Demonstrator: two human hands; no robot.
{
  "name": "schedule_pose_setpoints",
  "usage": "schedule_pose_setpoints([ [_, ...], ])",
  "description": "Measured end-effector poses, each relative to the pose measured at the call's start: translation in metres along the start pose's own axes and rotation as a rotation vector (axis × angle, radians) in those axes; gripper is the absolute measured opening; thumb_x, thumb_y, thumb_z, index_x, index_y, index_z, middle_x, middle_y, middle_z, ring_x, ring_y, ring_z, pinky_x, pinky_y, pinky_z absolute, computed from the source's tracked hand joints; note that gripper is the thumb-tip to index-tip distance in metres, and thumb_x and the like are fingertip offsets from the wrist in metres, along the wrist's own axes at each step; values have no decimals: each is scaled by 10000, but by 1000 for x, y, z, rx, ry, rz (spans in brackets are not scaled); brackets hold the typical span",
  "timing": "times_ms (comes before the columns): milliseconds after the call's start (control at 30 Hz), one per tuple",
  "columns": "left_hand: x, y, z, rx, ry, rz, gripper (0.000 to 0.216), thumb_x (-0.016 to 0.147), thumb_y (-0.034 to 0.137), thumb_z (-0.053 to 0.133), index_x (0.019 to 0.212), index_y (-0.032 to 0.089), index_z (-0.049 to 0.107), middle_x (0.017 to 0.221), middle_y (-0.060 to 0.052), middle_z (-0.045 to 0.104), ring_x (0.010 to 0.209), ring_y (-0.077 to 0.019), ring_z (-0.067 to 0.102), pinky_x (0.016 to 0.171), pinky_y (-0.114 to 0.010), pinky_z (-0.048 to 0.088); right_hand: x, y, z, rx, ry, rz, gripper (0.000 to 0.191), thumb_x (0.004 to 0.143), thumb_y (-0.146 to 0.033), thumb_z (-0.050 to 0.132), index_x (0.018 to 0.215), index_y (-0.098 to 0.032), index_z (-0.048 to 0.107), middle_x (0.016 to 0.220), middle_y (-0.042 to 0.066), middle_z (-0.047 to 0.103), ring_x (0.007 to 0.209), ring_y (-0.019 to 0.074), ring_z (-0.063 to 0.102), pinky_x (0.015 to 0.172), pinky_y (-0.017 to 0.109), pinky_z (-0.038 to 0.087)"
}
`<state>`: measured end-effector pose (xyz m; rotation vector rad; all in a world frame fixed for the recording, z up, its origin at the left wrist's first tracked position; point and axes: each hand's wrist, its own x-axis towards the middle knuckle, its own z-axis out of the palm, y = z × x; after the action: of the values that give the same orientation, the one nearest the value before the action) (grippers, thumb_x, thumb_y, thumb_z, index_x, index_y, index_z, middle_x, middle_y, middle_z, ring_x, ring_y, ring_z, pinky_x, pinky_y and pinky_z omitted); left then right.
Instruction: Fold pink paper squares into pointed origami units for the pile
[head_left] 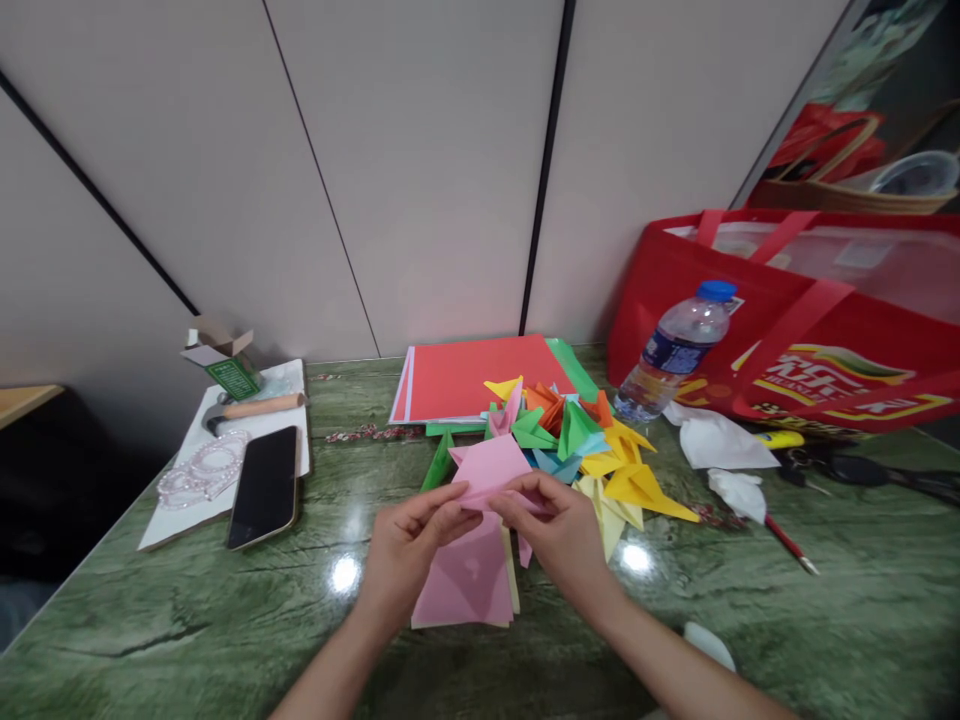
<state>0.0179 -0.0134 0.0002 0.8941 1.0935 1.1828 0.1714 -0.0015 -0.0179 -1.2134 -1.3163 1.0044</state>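
Observation:
My left hand (pixel 409 545) and my right hand (pixel 559 525) both pinch a pink sheet of paper (pixel 491 465) that is partly folded, held just above the green marble table (pixel 187 600). Under my hands lies a small stack of pink and yellow sheets (pixel 469 585). Just behind the held sheet is a heap of several folded paper shapes (pixel 585 440) in yellow, green, orange and blue. Fingers of both hands are closed on the paper's fold.
A stack of red paper (pixel 480 375) lies at the back. A water bottle (pixel 675 350) leans on a red bag (pixel 825 320) at right. White tissues (pixel 720 440), a red pen (pixel 787 545), and at left a phone (pixel 264 487), bead bracelets (pixel 202 470), hammer (pixel 255 407).

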Motion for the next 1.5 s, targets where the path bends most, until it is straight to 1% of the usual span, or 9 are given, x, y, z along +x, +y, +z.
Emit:
schedule_pose_setpoints([
  [133,0,-4,1,-29,18,28,250,643,275,722,862,154,713,767,-55,734,741,-217,687,795,-346,544,-1,-1,1,27,24,29,202,678,-352,670,651,-162,606,551,1,599,541,134,549,508,224,426],
  [367,-2,-9,1,-60,20,56,228,663,249,708,872,157,714,789,-52,734,734,-206,688,793,-328,547,-3,-2,3,43,62,23,221,661,-356,685,621,-162,586,534,-6,592,532,130,548,501,219,423],
  [533,-1,-10,1,-116,-9,44,245,693,243,686,919,153,701,807,-62,732,762,-209,684,820,-342,533,-3,-2,3,38,88,16,218,650,-346,697,622,-162,582,550,-8,593,531,122,545,498,211,424],
  [667,-1,-10,2,-191,-25,24,226,700,270,679,884,142,706,787,-66,731,758,-210,684,822,-350,530,-5,-2,2,25,99,-10,220,644,-348,702,624,-162,586,555,-6,594,528,125,549,486,210,422],
  [900,-1,-11,0,-130,-33,49,241,723,286,657,912,141,692,797,-69,730,764,-212,684,805,-331,536,-5,-2,3,-1,109,-32,212,650,-337,701,614,-163,584,547,-6,592,522,123,546,476,207,421],
  [1133,-3,-13,0,-62,20,86,230,732,302,644,887,139,691,822,-64,729,752,-217,685,781,-328,548,-6,-1,4,41,85,-1,217,659,-348,689,622,-166,578,550,0,600,497,123,549,432,203,414],
  [1333,-3,-14,-2,-104,-34,87,242,745,301,631,918,140,684,835,-74,727,790,-220,680,818,-348,528,-5,-3,3,2,125,-58,182,654,-303,699,609,-166,589,550,-9,610,518,124,569,477,202,446],
  [1400,-3,-13,-1,-84,-40,92,251,714,281,665,922,142,685,802,-74,731,786,-222,680,813,-345,530,-5,-5,3,-6,142,-80,178,649,-296,703,604,-165,592,552,-10,615,517,122,572,488,201,454],
  [1500,-3,-10,0,-48,-7,80,259,663,236,711,901,136,691,678,-59,729,740,-219,687,787,-333,540,-6,-7,2,-26,147,-102,177,645,-299,707,603,-165,600,553,-8,616,518,123,571,492,203,455],
])
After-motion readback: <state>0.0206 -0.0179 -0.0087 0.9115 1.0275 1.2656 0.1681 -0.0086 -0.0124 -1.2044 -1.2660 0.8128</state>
